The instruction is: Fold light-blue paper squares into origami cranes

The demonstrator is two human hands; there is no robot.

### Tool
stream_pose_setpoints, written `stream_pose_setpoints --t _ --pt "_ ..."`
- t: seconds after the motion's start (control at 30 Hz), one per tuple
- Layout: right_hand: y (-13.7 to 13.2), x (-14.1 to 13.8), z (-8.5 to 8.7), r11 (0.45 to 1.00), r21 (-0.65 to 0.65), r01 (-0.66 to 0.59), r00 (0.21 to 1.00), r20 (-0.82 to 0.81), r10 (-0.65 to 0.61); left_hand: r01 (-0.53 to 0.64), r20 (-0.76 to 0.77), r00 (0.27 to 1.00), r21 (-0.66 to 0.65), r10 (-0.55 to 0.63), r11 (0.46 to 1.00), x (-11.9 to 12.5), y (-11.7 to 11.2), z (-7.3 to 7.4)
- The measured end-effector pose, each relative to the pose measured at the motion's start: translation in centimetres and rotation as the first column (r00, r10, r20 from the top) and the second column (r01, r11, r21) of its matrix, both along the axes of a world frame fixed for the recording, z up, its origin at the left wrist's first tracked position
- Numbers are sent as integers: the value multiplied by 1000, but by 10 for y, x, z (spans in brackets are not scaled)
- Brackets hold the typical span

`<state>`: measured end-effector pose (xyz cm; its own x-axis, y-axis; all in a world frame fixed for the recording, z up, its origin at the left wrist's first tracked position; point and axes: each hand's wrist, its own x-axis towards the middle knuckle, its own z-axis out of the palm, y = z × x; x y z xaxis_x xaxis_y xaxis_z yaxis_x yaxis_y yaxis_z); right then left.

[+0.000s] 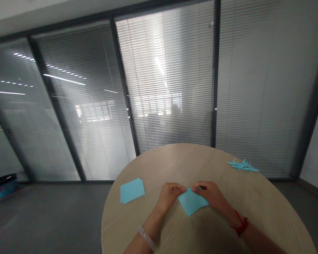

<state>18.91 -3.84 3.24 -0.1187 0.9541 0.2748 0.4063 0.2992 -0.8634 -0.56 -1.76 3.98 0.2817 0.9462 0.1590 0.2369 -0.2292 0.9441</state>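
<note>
the left hand (171, 196) and right hand (206, 194) pinched a folded light-blue paper square (192, 201) on the round pale-wood table (175, 162); a stack of flat blue sheets (131, 190) lay unfolded, and finished blue paper birds (242, 165) lay farther off.

Glass partition (169, 70) with slatted blinds, dark metal frames (214, 70), strip-light reflections in the panes, grey floor (50, 218), round pale-wood worktop (137, 169), blue-and-red bundle (2, 187) on floor at far left

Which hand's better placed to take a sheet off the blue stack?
Left, probably: the left hand sits nearer the blue paper stack, though it's pinching the folded sheet alongside the right hand.
</note>
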Motion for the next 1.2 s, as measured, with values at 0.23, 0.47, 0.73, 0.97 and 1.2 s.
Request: stream_pose_setpoints --t 0.23,0.47,0.73,0.97,1.2 --pt "4 6 -1 999 12 51 996 -69 -50 99 130 988 -83 -88 992 -2 -1 3" --pt "6 8 -3 998 39 44 998 -53 -42 163 158 978 -168 -137 972 -4 -5 9" --pt "7 10 -1 997 70 43 996 -86 -37 338 283 919 -210 -273 918 -10 -4 1" --pt "7 11 0 997 73 19 998 -57 -15 415 282 893 -216 -350 884 -12 -10 10" --pt "-1 -2 -3 993 93 -76 997 0 76 420 199 904 -256 -378 870 -7 -10 -3"
